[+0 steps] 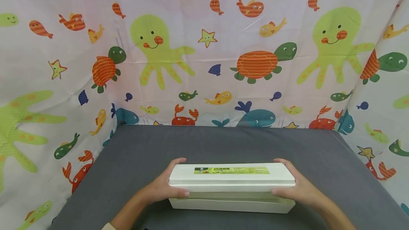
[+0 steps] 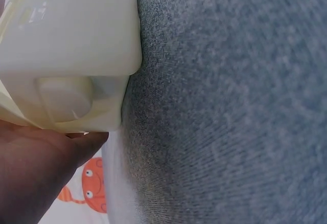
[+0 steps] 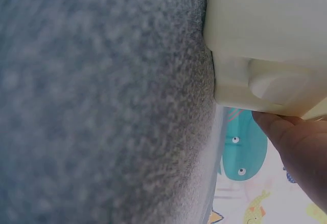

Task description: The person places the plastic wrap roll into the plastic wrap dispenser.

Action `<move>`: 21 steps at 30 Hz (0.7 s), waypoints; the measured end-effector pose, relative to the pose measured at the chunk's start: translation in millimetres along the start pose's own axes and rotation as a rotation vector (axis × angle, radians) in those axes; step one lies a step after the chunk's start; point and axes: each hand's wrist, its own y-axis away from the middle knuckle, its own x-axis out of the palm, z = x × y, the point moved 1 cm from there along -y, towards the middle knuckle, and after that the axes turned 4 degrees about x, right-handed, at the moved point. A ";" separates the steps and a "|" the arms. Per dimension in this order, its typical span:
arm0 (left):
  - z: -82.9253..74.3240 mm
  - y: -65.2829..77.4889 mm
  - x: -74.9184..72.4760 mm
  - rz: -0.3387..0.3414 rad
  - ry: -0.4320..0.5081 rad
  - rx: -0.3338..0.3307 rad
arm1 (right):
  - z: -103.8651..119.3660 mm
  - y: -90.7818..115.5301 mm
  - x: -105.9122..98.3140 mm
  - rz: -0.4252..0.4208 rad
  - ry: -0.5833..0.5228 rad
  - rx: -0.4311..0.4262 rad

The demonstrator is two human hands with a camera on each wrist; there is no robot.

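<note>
A long white plastic box stands lengthwise in front of me, its lid (image 1: 231,186) above its base (image 1: 231,206). Along the front, a gap shows between the two. My left hand (image 1: 159,184) grips the lid's left end, thumb on the front edge and fingers round the back. At the opposite end my right hand (image 1: 301,186) holds the lid the same way. Both wrist views show the box's end walls up close, each with a rounded bump; the left end wall (image 2: 107,98) and right end wall (image 3: 232,81) sit low by the cloth. The box's inside is mostly hidden.
A yellow-green printed label (image 1: 231,170) runs along the lid's top. Under the box lies a dark grey cloth-covered table (image 1: 204,144). A curtain (image 1: 204,56) printed with sea animals hangs at the back and both sides.
</note>
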 end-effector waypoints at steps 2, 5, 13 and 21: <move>0.2 0.5 -0.1 0.002 -0.004 0.007 | 0.2 0.6 0.2 -0.001 0.002 0.007; 1.3 0.6 -0.3 0.007 -0.002 0.016 | 0.1 1.3 0.4 0.001 -0.001 0.017; 2.0 1.4 0.8 0.023 0.016 0.026 | 0.0 4.1 -0.2 0.020 0.003 0.034; 0.0 3.1 1.9 0.035 0.028 0.006 | -0.6 7.8 2.0 0.041 -0.003 0.003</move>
